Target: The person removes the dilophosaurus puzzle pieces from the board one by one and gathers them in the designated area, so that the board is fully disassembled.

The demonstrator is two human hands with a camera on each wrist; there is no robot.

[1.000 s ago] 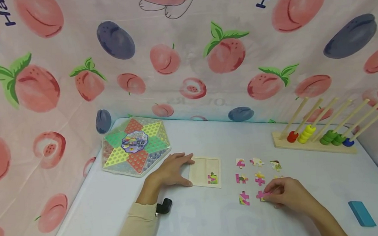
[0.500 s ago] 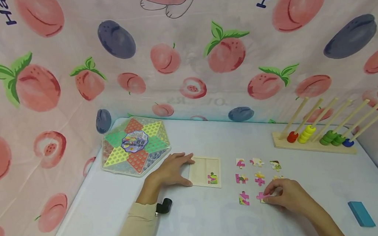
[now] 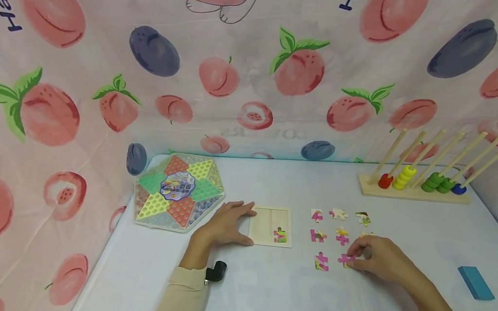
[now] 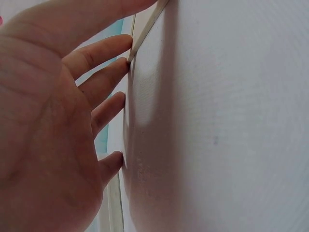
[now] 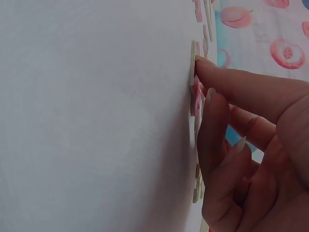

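My left hand rests on the table with its fingers spread, thumb and index fingertips touching the left corners of a shallow wooden puzzle tray. One pink and green jigsaw piece lies in the tray's lower right corner. In the left wrist view, fingertips meet the tray's edge. My right hand pinches the right side of a pink puzzle piece between thumb and index finger, low at the tabletop. In the right wrist view this puzzle piece shows edge-on against the thumb.
Several loose puzzle pieces lie in rows right of the tray; one is partly hidden behind my right hand. A Chinese checkers board lies back left. A bead-and-peg counting rack stands back right. A blue block lies front right.
My right hand shifts very slightly to the right at the same pink piece, which stays almost in place. The left hand and tray have not moved.
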